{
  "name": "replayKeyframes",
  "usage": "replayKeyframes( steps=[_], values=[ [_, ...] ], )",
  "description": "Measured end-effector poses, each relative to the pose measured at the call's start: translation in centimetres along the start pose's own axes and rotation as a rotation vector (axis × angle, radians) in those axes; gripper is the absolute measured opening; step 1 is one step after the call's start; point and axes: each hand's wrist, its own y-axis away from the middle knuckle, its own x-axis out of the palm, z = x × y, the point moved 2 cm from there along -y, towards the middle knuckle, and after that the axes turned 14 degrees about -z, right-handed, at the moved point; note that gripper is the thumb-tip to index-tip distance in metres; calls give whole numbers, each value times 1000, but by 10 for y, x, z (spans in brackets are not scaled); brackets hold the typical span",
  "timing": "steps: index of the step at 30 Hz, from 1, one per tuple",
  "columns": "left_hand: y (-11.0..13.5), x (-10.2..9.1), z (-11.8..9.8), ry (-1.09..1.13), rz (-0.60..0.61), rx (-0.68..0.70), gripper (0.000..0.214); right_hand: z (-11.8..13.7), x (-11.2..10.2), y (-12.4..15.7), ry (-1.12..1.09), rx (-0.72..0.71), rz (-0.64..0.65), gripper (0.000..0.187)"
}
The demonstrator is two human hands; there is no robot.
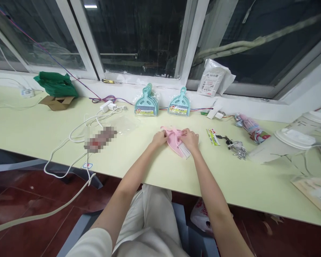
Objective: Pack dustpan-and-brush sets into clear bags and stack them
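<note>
1. Pink dustpan [173,143]: smooth, rounded; positioned between the hands, at the worktop [230,178].
2. Brush [184,150]: straight, pale bristles; lies against the pink dustpan.
3. Left hand [159,138]: fingers bent, gripping the pink dustpan's left edge.
4. Right hand [191,138]: fingers curled, pinching the brush's upper end.
5. Forearms: extended forward, converging.
6. Beyond the hands: teal dustpan sets [146,102], upright, in clear, glossy film.

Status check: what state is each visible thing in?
Left hand: pinching the pink dustpan's edge.
Right hand: at the pink brush, grip unclear.
Pink dustpan: held, brush overlapping it.
Left teal sets: wrapped, upright.
Right teal set: wrapped, upright.
Label card: lying flat.
Near cup: lidded.
Far cup: lidded.
</note>
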Motion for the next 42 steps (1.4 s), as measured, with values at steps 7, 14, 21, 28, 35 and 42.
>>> replayKeyframes(
  steps=[7,14,21,28,35,42],
  values=[
    [13,0,-29,22,89,407,31,2,-5,3,-46,-92,78,19],
    [7,-12,-23,-217,-116,732,24,-5,-1,-1,-137,-150,147,19],
    [7,0,-20,-226,-76,765,25,-7,5,-2,-194,-148,139,15],
    [8,7,-21,-241,-24,615,27,-9,16,-5,-265,-175,170,17],
    [3,11,-19,-244,-24,603,27,-4,17,-8,-147,-242,187,19],
    [2,3,-21,-155,46,594,24,1,15,-6,-71,-264,229,21]
  ],
)
